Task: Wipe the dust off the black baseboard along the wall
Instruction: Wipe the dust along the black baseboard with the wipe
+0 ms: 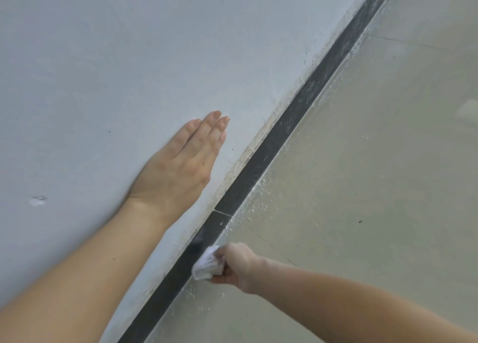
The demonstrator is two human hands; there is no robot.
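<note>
- Left hand (181,161) lies flat on the pale wall (103,58), fingers straight and close together, as a brace. If the palm slips on the chalky paint, balance goes and the wiping stroke would jerk off line.
- Crumbly plaster (252,146) edges the wall just beyond the left hand's fingertips, right above the strip. A careless upward rub could knock bits down onto parts already wiped.
- Black baseboard (254,169) runs between the two hands and on past them. Ahead of the right hand it is streaked grey with dust. A joint (222,212) crosses it just in front of the wad, and that edge could snag.
- Right hand (235,265) grips a crumpled white wad (207,263) against the baseboard's face. Blur hides the fingers, so it may be cloth or tissue, and I cannot tell how much of it touches. So small a wad would likely load up and smear dust rather than lift it.
- White grit (262,186) lies on the floor (388,161) ahead of the right hand, hard against the baseboard's foot. A low stroke might drag it back up.
</note>
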